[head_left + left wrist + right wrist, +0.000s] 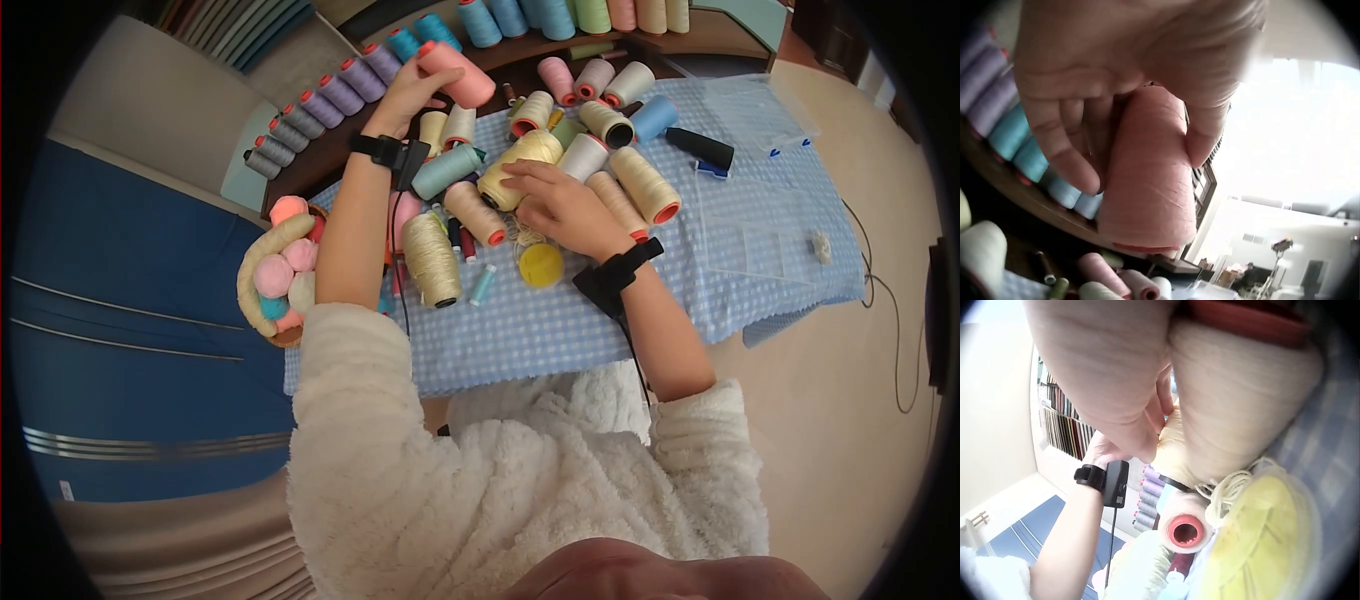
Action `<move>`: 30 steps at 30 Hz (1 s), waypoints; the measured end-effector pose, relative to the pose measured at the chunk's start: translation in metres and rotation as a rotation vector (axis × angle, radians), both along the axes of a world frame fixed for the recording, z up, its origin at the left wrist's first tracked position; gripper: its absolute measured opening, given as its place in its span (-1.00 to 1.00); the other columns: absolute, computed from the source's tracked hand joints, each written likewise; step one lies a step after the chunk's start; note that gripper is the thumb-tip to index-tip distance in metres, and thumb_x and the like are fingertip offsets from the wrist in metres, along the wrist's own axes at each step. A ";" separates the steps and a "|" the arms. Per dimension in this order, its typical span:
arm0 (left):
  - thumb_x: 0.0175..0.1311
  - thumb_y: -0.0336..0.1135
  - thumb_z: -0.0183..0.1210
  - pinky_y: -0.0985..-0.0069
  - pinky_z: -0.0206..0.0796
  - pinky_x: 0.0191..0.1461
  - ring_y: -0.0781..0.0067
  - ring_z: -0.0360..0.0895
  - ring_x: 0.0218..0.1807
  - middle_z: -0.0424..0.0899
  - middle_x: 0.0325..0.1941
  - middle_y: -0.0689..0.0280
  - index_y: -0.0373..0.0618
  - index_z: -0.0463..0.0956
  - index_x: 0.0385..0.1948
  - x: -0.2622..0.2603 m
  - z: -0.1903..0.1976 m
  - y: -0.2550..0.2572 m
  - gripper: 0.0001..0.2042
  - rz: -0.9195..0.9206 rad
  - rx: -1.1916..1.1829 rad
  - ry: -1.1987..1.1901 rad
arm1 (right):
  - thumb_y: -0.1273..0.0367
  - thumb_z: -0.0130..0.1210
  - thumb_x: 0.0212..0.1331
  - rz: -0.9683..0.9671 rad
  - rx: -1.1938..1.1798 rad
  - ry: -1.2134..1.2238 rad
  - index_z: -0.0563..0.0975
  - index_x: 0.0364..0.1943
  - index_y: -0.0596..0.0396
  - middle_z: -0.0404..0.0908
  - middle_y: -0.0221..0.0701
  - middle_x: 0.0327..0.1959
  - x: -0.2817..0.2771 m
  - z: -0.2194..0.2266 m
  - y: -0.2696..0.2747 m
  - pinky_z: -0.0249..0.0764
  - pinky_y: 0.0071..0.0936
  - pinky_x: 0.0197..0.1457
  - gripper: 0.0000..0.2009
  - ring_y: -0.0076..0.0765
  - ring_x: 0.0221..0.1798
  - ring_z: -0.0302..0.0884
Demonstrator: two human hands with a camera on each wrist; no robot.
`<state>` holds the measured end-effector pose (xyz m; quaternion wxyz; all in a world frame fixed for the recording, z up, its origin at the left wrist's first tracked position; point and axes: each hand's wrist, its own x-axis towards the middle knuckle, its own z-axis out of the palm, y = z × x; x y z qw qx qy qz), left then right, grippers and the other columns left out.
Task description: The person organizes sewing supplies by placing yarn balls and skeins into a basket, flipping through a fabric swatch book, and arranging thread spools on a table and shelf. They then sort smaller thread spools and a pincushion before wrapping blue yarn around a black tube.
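My left hand [402, 100] grips a salmon-pink cone of thread [460, 76] above the back left of the table, near the shelf edge. In the left wrist view, fingers lie along one side of this cone [1150, 169] and the thumb along the other. My right hand [578, 215] reaches over the middle of the pile, its fingers resting at a pale yellow cone of thread [524, 163]. Beige cones [648, 186] lie beside that hand. A round yellow container [541, 265] and loose cream cord sit below it.
A curved dark shelf behind holds a row of standing cones, grey, purple [342, 96], blue [479, 24] and other colours. A basket of yarn balls [273, 275] is at the left. Clear plastic boxes [755, 235] and a black cone [700, 149] lie to the right on the checked cloth [480, 350].
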<state>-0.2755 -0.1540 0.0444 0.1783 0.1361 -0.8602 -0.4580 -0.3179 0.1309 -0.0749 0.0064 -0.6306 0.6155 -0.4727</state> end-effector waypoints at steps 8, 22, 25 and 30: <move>0.05 0.07 0.39 0.18 0.47 0.11 -0.10 0.66 0.02 0.71 -0.08 -0.05 -0.16 0.54 0.02 -0.014 -0.062 0.015 -0.42 -0.052 -0.651 -0.208 | 0.43 0.21 0.13 0.017 -0.039 -0.010 0.56 0.10 0.14 0.48 -0.24 0.31 0.001 0.001 -0.001 0.41 -0.19 0.38 -0.60 -0.01 0.32 0.44; -0.03 -0.08 0.41 0.24 0.46 0.11 0.00 0.66 0.00 0.69 -0.06 -0.08 -0.33 0.57 -0.01 0.068 -0.055 0.003 -0.42 -0.079 -0.737 -0.446 | 0.44 0.17 0.13 -0.001 -0.064 0.015 0.57 0.08 0.16 0.47 -0.24 0.32 0.000 -0.002 -0.001 0.36 -0.21 0.42 -0.62 -0.06 0.34 0.42; -0.09 -0.09 0.40 0.22 0.49 0.06 -0.03 0.69 -0.09 0.72 -0.15 -0.06 -0.31 0.60 -0.06 0.064 -0.038 0.012 -0.44 -0.035 -0.653 -0.355 | 0.45 0.17 0.11 -0.010 -0.065 0.012 0.58 0.05 0.17 0.48 -0.24 0.30 0.000 -0.002 0.000 0.38 -0.21 0.41 -0.64 -0.08 0.33 0.43; -0.06 -0.02 0.35 0.18 0.51 0.04 -0.03 0.70 -0.08 0.73 -0.12 -0.03 -0.18 0.61 -0.02 0.056 -0.017 0.035 -0.44 -0.072 -0.716 -0.455 | 0.45 0.17 0.11 -0.004 -0.077 0.015 0.59 0.04 0.17 0.49 -0.24 0.29 0.001 -0.002 -0.001 0.39 -0.21 0.40 -0.64 -0.07 0.31 0.45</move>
